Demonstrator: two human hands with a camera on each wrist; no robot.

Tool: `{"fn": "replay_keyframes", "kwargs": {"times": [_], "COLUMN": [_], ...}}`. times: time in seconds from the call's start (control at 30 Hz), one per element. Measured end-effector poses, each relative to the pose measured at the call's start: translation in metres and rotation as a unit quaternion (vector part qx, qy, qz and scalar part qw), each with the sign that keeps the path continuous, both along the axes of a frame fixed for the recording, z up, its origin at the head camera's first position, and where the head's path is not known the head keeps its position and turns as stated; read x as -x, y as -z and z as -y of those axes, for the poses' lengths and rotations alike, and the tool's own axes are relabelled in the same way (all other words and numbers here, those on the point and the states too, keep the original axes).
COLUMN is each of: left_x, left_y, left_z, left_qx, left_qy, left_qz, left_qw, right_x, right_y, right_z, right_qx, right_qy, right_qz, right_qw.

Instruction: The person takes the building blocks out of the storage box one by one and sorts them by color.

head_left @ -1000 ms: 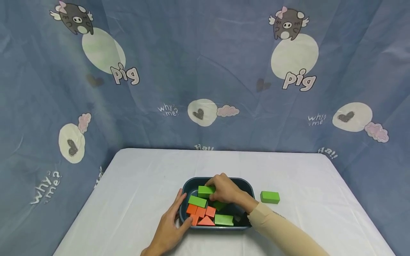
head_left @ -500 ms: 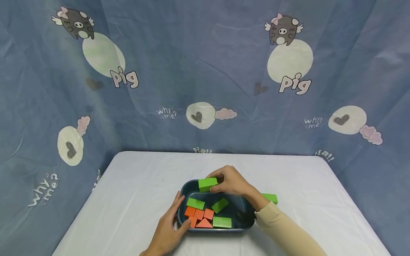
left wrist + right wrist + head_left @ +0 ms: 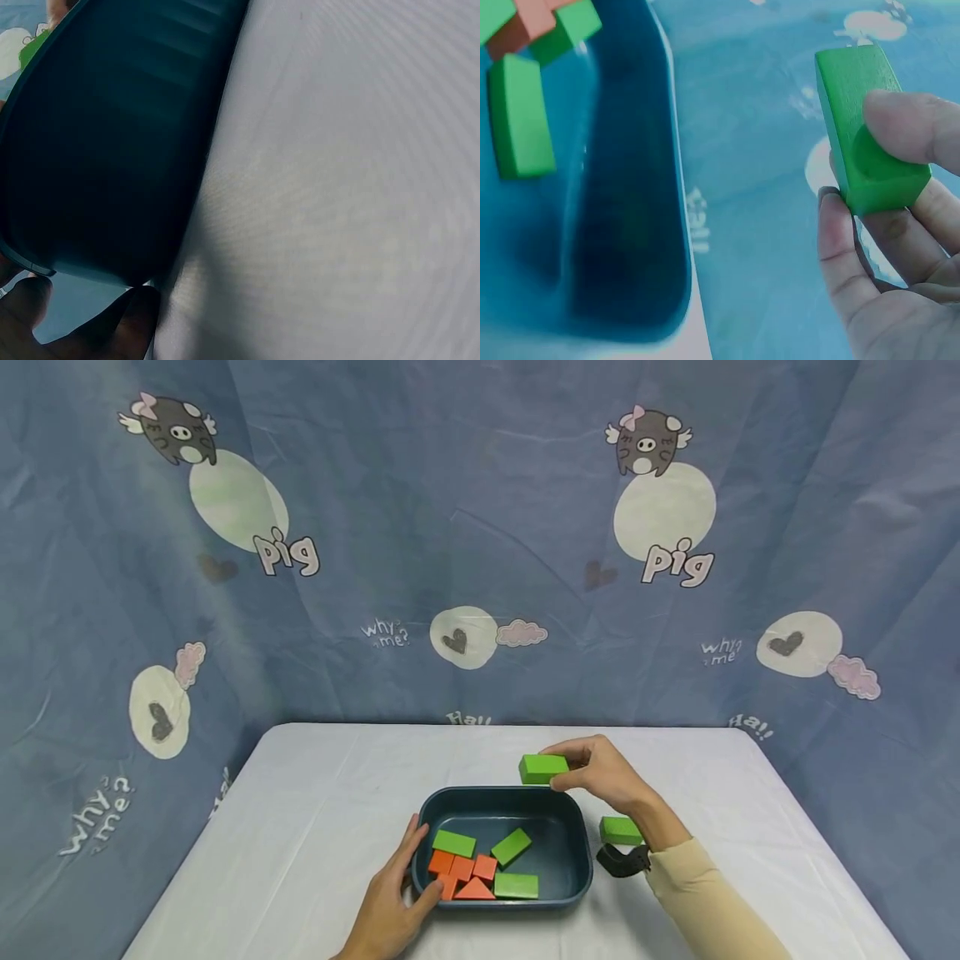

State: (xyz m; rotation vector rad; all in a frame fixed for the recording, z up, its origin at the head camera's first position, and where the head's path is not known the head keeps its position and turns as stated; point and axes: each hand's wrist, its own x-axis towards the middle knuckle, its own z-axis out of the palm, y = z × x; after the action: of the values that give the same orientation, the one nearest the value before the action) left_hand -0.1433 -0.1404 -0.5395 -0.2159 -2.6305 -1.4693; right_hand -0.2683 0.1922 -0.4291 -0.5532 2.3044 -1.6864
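Observation:
Thumb and fingers of my right hand pinch a green rectangular block, held up beyond the far right rim of a dark blue tray. The right wrist view shows the thumb pressed on one face of this block. My left hand rests against the tray's left side, its fingers fairly straight along the wall and its thumb over the near left corner. Inside the tray lie several orange blocks, including a triangular one, and three green blocks.
To the right of the tray, another green block lies on the white tablecloth, close to the black band on my right wrist. A blue printed curtain hangs behind the table.
My right hand has lifted the green block out of the tray and carried it right, past the far rim. The left hand keeps its place on the tray.

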Motion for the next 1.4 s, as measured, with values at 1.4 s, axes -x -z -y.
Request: {"fn": "replay_keyframes", "kwargs": {"times": [1.4], "left_x": [0.001], "left_y": [0.0], "left_z": [-0.002], "left_qx": [0.007], "left_qy": [0.008], "left_qz": [-0.008], "left_qw": [0.9999], "right_x": [-0.054], "right_y": [0.052], "right_z": [-0.184], "right_qx": [-0.148], "right_qy": [0.188], "right_qz": [0.072], "right_qw": [0.968]}}
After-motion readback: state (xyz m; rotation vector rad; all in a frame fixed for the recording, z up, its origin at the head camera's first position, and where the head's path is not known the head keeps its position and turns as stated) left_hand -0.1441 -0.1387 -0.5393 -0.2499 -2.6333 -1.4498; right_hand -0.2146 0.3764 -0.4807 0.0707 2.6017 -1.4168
